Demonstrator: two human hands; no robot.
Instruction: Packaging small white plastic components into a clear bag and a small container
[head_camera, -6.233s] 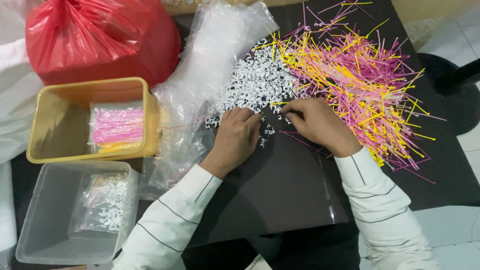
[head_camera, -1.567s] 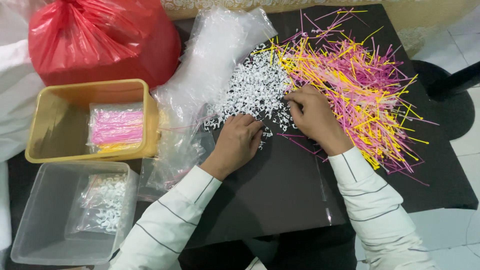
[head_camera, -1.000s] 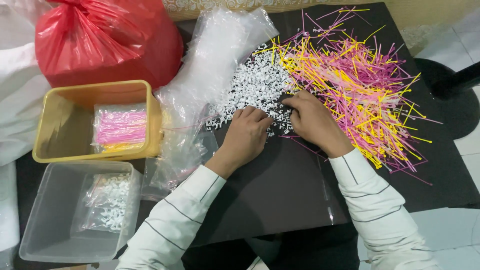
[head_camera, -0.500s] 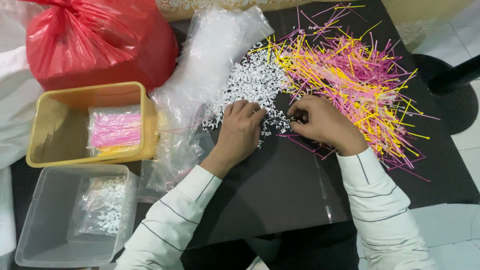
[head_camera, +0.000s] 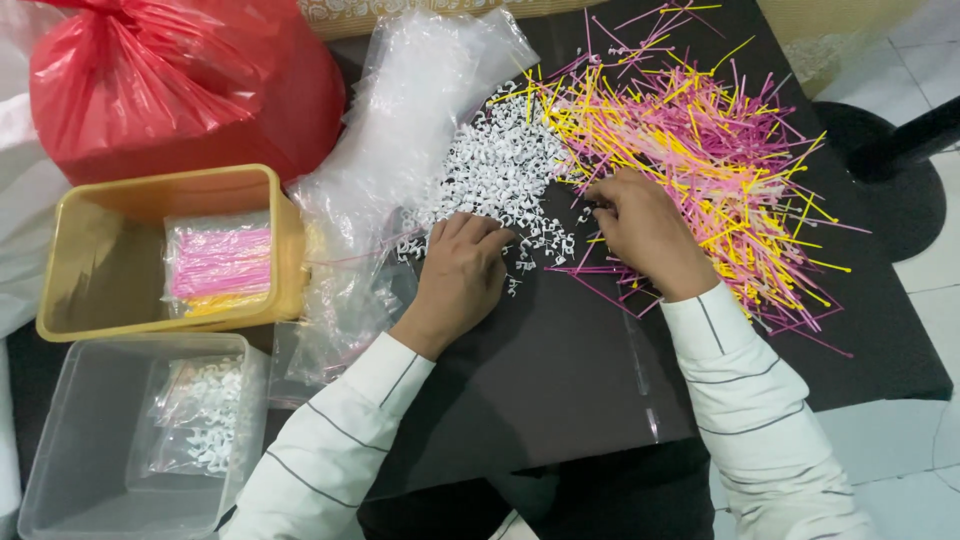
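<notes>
A heap of small white plastic clips (head_camera: 500, 170) lies in the middle of a dark table (head_camera: 560, 370). To its right spreads a big tangle of pink and yellow cable ties (head_camera: 700, 140). My left hand (head_camera: 462, 270) rests palm down at the near edge of the white heap, fingers curled over some clips. My right hand (head_camera: 640, 228) sits at the left border of the ties, its fingertips pinched together; what they hold is too small to make out.
A pile of clear plastic bags (head_camera: 400, 130) lies left of the clips. A yellow tub (head_camera: 130, 250) holds a bag of pink and yellow ties (head_camera: 218, 265). A clear box (head_camera: 70, 440) holds a bag of white clips (head_camera: 200, 415). A red bag (head_camera: 180, 80) stands behind.
Both hands have stayed at the near edge of the clip heap, shifting only slightly. My left hand's fingers reached into the clips and pulled back a little.
</notes>
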